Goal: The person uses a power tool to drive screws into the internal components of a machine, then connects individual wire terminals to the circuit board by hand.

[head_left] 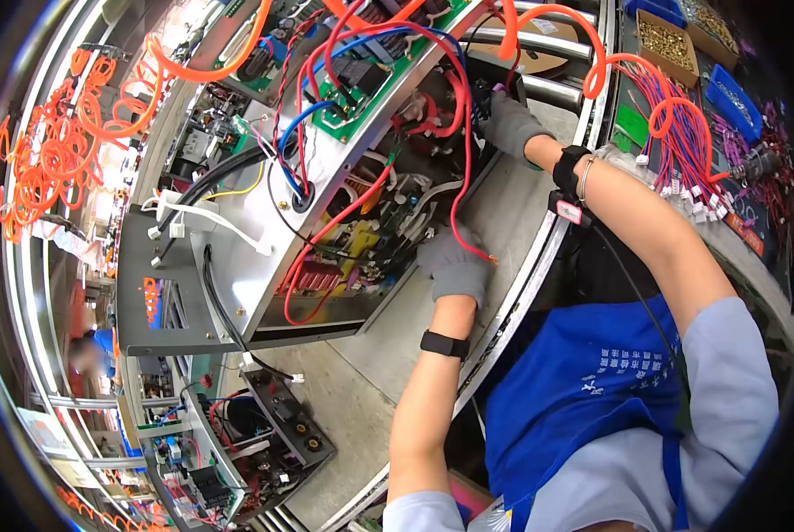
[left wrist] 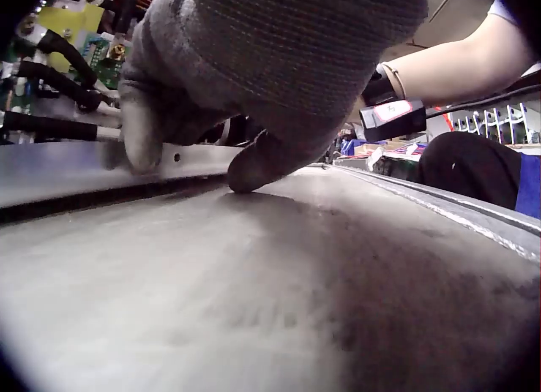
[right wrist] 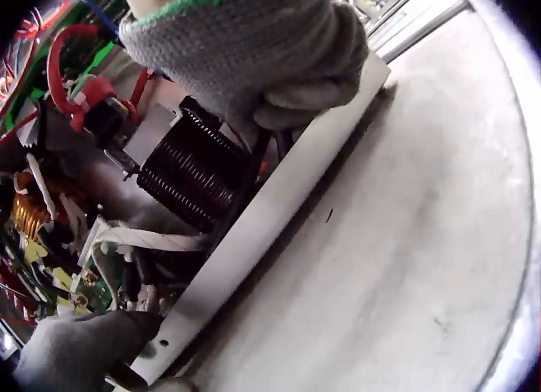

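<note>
An open metal chassis [head_left: 260, 257] full of circuit boards and wires lies tilted across the head view. My gloved left hand [head_left: 455, 264] is at its near lower rim [right wrist: 254, 231]; in the left wrist view the hand [left wrist: 245, 71] bends its fingers over that rim, a thumb or finger low against the bench. Farther up the same rim, my gloved right hand [head_left: 514, 126] curls its fingers round black cables [right wrist: 258, 168], beside a dark finned coil [right wrist: 190, 172]. The right hand's fingertips are partly hidden. A loose red wire [head_left: 455, 208] passes over the left hand.
A metal bench surface [head_left: 353, 381] runs under and beside the chassis. Another unit [head_left: 273, 417] stands at the lower left. Orange coiled hoses [head_left: 592, 75] hang above. Wire bundles [head_left: 681, 142], a blue bin [head_left: 734, 102] and a box of brass parts [head_left: 667, 46] stand at the upper right.
</note>
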`<act>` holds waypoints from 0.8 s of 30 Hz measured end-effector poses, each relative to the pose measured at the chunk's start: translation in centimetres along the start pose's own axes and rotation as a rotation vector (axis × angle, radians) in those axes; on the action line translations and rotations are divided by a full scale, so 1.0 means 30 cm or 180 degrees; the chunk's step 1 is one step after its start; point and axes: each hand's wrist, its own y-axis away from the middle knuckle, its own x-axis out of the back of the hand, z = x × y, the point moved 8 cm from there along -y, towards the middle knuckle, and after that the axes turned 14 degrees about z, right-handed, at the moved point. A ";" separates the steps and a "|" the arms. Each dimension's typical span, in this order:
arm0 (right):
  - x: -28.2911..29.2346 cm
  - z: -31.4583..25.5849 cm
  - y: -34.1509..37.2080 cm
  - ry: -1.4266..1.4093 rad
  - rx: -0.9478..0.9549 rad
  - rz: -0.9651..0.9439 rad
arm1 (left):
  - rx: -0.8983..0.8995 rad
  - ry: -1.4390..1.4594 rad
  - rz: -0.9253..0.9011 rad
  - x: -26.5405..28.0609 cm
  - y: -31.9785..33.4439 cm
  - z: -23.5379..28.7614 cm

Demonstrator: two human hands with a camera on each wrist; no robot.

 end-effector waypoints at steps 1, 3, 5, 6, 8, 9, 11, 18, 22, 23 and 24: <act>0.000 0.001 0.001 -0.0037 -0.0011 0.0067 | -0.0008 0.0035 -0.0048 -0.007 0.000 -0.002; -0.021 0.007 -0.010 -0.0037 -0.0009 0.0111 | -0.0063 0.0082 0.0037 -0.016 -0.005 -0.007; -0.056 0.020 -0.009 -0.0062 -0.0026 0.0071 | -0.0177 0.0095 0.0300 -0.035 -0.001 -0.008; -0.073 0.033 -0.016 -0.0086 -0.0034 0.0038 | -0.0156 0.0125 0.0273 -0.037 0.003 -0.011; -0.061 0.031 -0.024 -0.0191 -0.0073 -0.0033 | -0.0130 0.0189 0.0274 -0.016 0.004 -0.014; -0.043 0.022 -0.018 -0.0256 -0.0097 -0.0096 | -0.0124 0.0250 0.0171 -0.028 0.005 -0.018; -0.078 0.062 -0.031 -0.0718 -0.0258 -0.0318 | -0.0090 0.0387 -0.0046 -0.056 0.018 -0.028; 0.136 0.045 0.192 -0.0917 -0.0181 0.0963 | 0.0933 0.1670 0.1352 0.097 0.279 -0.320; 0.118 -0.057 0.486 -0.0879 0.0646 0.0451 | 0.2205 0.2051 0.1763 0.094 0.383 -0.559; 0.078 -0.113 0.557 -0.0999 0.1365 0.0147 | 0.2234 0.1631 0.1953 0.097 0.385 -0.551; 0.065 -0.195 0.631 -0.0482 0.1612 -0.0461 | 0.2255 0.1206 0.2133 0.086 0.380 -0.529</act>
